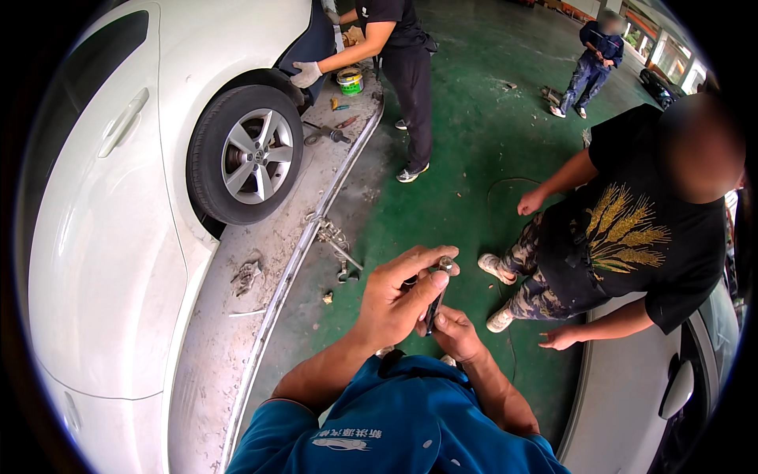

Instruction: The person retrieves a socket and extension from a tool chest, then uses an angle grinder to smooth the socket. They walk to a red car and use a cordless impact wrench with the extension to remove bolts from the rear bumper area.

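Just above my blue shirt, my left hand [399, 296] is closed on a slender dark tool [434, 308] with a silver metal fitting [446, 265] at its upper end, between thumb and fingers. The tool stands roughly upright in the view. My right hand [458, 336] pinches its lower end, below and to the right of my left hand. The exact kind of tool is too small to tell, and part of it is hidden by my fingers.
A white car [103, 261] stands on a platform [213, 332] with tools and a tub [350, 81]. A gloved co-worker [403, 95] touches its rear; another [647, 229] stands close right, a third [596, 55] farther back. A second car [632, 371] is behind the nearer one.
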Available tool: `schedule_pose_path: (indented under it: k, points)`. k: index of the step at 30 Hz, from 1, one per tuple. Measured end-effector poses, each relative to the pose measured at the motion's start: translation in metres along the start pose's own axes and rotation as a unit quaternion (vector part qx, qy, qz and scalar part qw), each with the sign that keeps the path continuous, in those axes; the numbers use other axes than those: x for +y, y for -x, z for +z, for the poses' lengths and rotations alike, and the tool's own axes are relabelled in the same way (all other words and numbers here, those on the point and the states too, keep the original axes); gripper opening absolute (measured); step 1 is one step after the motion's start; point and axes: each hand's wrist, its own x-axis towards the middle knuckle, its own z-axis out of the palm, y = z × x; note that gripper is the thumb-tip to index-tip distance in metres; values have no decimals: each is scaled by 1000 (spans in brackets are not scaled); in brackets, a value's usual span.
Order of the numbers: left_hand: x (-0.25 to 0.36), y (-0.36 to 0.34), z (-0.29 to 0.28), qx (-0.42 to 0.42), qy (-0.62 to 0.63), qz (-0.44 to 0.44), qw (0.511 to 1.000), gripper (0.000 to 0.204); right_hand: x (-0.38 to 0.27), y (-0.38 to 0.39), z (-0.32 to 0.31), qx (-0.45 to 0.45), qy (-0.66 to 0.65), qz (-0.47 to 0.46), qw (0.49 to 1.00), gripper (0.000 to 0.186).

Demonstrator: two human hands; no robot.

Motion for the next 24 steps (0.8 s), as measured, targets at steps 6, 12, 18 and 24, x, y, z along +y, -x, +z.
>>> schedule_pose_path:
  k: [6, 12, 18, 24]
  points:
    - [1, -3, 1, 19, 7, -19, 1000, 28, -1, -1, 1, 0, -34, 17, 999, 48]
    - [-7, -6, 0, 37, 11, -23, 999, 27, -2, -1, 1, -12, -63, 39, 997, 57]
    - [-15, -10, 4, 41, 7, 15, 999, 26, 5, 0, -10, -21, -88, 61, 994, 64]
    - [-20, -12, 3, 52, 13, 13, 998, 26, 7, -2, -13, -33, -113, 73, 990, 61]
